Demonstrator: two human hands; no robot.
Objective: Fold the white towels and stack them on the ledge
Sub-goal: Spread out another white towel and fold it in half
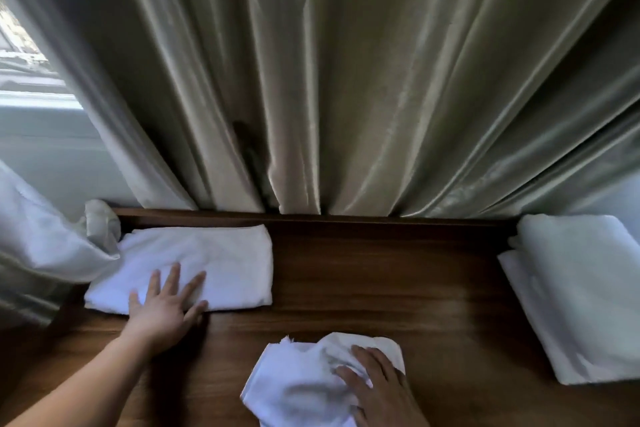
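**Both hands flat on towels, wooden ledge by the curtain**

Left hand (166, 305) is spread open, fingers splayed, palm pressing on the near edge of a folded towel (207, 260) at the left of the wooden ledge (363, 288). Right hand (377, 388) lies flat with fingers out on a crumpled towel (304, 381) near the front edge — resting on it, not gripping. Over on the right there's a stack of folded towels (581, 295), well apart from both hands. A heavy greenish curtain (346, 80) hangs right down to the back of the ledge, and a loose curtain end (52, 236) bunches against the folded towel's left side — a window (24, 80) shows past it.
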